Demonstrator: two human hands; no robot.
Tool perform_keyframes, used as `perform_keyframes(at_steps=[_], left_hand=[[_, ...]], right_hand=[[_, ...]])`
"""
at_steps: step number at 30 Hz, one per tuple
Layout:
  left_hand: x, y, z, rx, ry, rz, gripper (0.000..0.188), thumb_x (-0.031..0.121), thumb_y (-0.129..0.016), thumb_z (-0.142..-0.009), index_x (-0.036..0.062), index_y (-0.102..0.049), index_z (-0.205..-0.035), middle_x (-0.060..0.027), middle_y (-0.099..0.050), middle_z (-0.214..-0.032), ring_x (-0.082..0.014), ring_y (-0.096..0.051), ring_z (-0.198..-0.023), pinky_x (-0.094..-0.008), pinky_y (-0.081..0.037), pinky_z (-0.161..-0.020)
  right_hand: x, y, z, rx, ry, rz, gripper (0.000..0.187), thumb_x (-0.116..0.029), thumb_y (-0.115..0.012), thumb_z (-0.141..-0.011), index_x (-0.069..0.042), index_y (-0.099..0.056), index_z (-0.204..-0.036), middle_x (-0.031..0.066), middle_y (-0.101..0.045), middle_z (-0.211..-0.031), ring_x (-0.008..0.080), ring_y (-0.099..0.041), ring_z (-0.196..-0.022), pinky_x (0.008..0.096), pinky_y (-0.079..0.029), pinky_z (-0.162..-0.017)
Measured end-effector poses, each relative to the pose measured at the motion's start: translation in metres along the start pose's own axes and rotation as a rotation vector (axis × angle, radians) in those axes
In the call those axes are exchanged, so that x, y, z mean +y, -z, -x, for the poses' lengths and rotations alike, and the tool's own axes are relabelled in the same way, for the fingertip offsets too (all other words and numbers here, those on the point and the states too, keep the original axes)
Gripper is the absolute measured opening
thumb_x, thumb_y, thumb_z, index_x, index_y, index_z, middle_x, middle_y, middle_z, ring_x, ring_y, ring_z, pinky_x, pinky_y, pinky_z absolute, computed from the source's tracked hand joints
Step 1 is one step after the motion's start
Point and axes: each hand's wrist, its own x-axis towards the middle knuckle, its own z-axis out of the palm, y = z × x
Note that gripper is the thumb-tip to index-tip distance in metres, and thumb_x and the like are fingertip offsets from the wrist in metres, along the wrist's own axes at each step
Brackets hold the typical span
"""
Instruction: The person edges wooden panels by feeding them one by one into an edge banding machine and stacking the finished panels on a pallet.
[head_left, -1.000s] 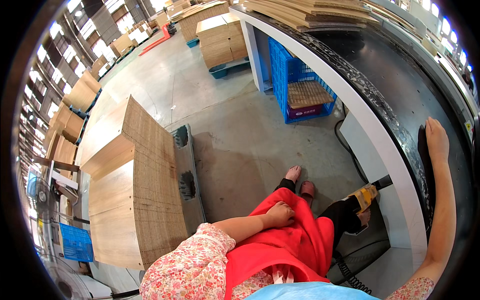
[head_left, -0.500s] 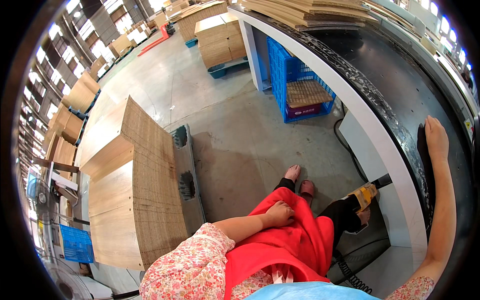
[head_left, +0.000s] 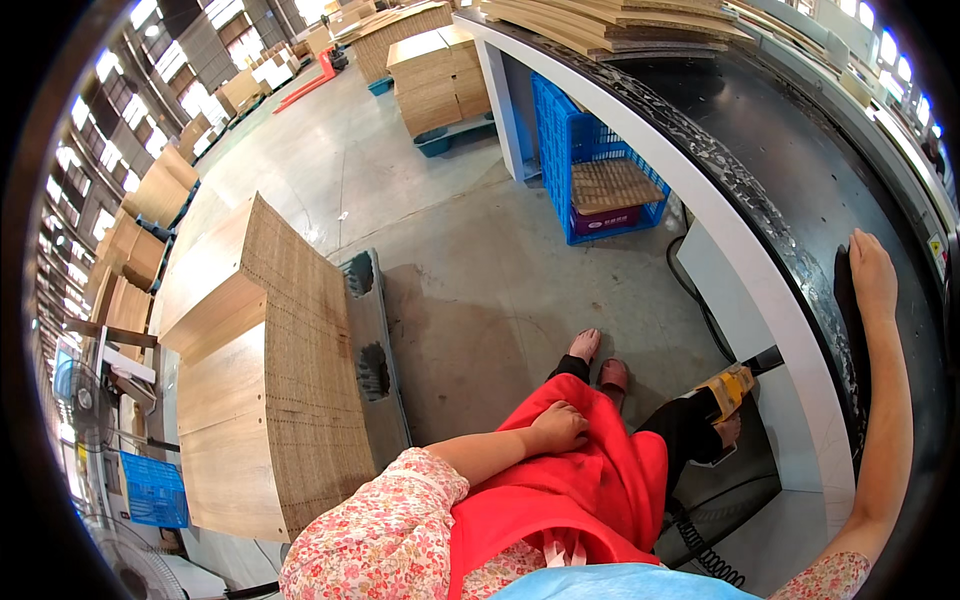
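Note:
My left hand (head_left: 560, 427) lies on the red apron (head_left: 560, 490) over my lap, its fingers curled in and nothing seen in them. On the black worktop (head_left: 700, 110) to the right rests my right hand (head_left: 873, 270), back upward, its fingers bent and held together. No object shows in it; the underside of that hand is hidden. A dark shadow runs along the worktop beside this hand and forearm.
A stack of boards (head_left: 610, 28) lies at the worktop's far end. Beneath it stands a blue crate (head_left: 557, 150) holding a board and a purple box. To the left, stacked wooden panels (head_left: 310, 380) sit on a pallet (head_left: 372, 330). A yellow-taped pedal (head_left: 728, 393) is by my foot.

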Motion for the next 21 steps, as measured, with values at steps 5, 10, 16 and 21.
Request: perform_keyframes(at_steps=[5, 10, 16, 21], left_hand=[[-0.0021, -0.0037, -0.0002, 0.005, -0.005, 0.011, 0.024, 0.031, -0.062, -0.080, 0.0106, -0.068, -0.091, -0.0100, -0.068, -0.097, -0.0261, -0.060, -0.102, -0.0412, -0.040, -0.097], [-0.0019, -0.0025, 0.0003, 0.006, -0.002, 0.015, 0.024, 0.032, -0.063, -0.080, 0.0107, -0.068, -0.091, -0.0099, -0.068, -0.097, -0.0260, -0.060, -0.102, -0.0413, -0.040, -0.097], [-0.0014, -0.0019, 0.0000, 0.010, -0.007, -0.006, 0.024, 0.032, -0.063, -0.080, 0.0107, -0.068, -0.091, -0.0097, -0.068, -0.097, -0.0255, -0.061, -0.102, -0.0409, -0.040, -0.096], [-0.0026, -0.0035, 0.0002, 0.018, -0.010, 0.002, 0.024, 0.032, -0.062, -0.080, 0.0108, -0.068, -0.091, -0.0092, -0.068, -0.096, -0.0252, -0.061, -0.101, -0.0405, -0.040, -0.096]], right_hand=[[0.0001, -0.0012, -0.0006, 0.012, 0.007, 0.005, 0.030, -0.025, -0.046, -0.098, 0.001, -0.062, -0.102, 0.0172, -0.062, -0.099, 0.0377, -0.060, -0.091, 0.0434, -0.050, -0.076], [-0.0033, 0.0019, -0.0007, -0.001, 0.003, 0.004, 0.030, -0.025, -0.047, -0.097, 0.001, -0.062, -0.103, 0.0166, -0.063, -0.101, 0.0373, -0.060, -0.092, 0.0430, -0.050, -0.077], [-0.0048, 0.0037, -0.0007, -0.013, -0.019, 0.018, 0.031, -0.025, -0.047, -0.097, 0.000, -0.062, -0.104, 0.0160, -0.063, -0.101, 0.0368, -0.060, -0.093, 0.0428, -0.050, -0.078], [-0.0069, 0.0056, -0.0008, -0.030, -0.035, 0.023, 0.031, -0.025, -0.046, -0.097, 0.000, -0.062, -0.105, 0.0157, -0.063, -0.103, 0.0364, -0.060, -0.094, 0.0427, -0.050, -0.078]])
